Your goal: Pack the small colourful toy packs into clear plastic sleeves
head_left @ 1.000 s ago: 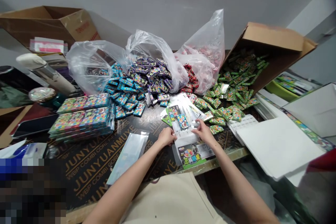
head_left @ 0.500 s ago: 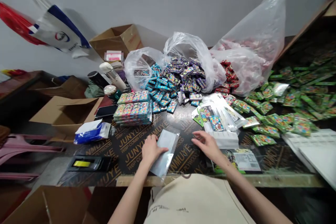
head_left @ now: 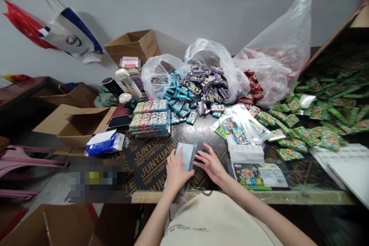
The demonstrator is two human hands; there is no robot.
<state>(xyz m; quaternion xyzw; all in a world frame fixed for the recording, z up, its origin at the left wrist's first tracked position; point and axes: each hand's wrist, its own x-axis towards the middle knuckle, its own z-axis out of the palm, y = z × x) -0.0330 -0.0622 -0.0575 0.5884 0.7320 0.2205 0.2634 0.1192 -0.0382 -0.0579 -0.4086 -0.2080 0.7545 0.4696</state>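
My left hand (head_left: 177,172) lies across a flat, pale clear-wrapped packet (head_left: 186,152) near the table's front edge, its thumb on the right side and its fingers toward the left. It grips the packet, and the palm hides the lower part. Just right of the packet, my right hand (head_left: 211,163) has its fingers apart and nothing in them; its fingertips are close to the packet's edge. White-backed pouches (head_left: 245,123) lie beyond my right hand, with a small blue sachet (head_left: 240,136) on top. Below them is a printed pouch (head_left: 259,176) with a green and black design.
Stacked wrapped packs (head_left: 150,119) stand at the left, beside a phone (head_left: 119,121) and a blue tissue pack (head_left: 105,143). Plastic bags (head_left: 213,52) spill blue, purple and red sachets along the wall. Green sachets (head_left: 300,138) spread at right. An open carton (head_left: 77,123) sits far left.
My left hand has shifted across the packet and now covers more of it. The right hand has moved left and down, close to the packet. The camera view has shifted slightly.
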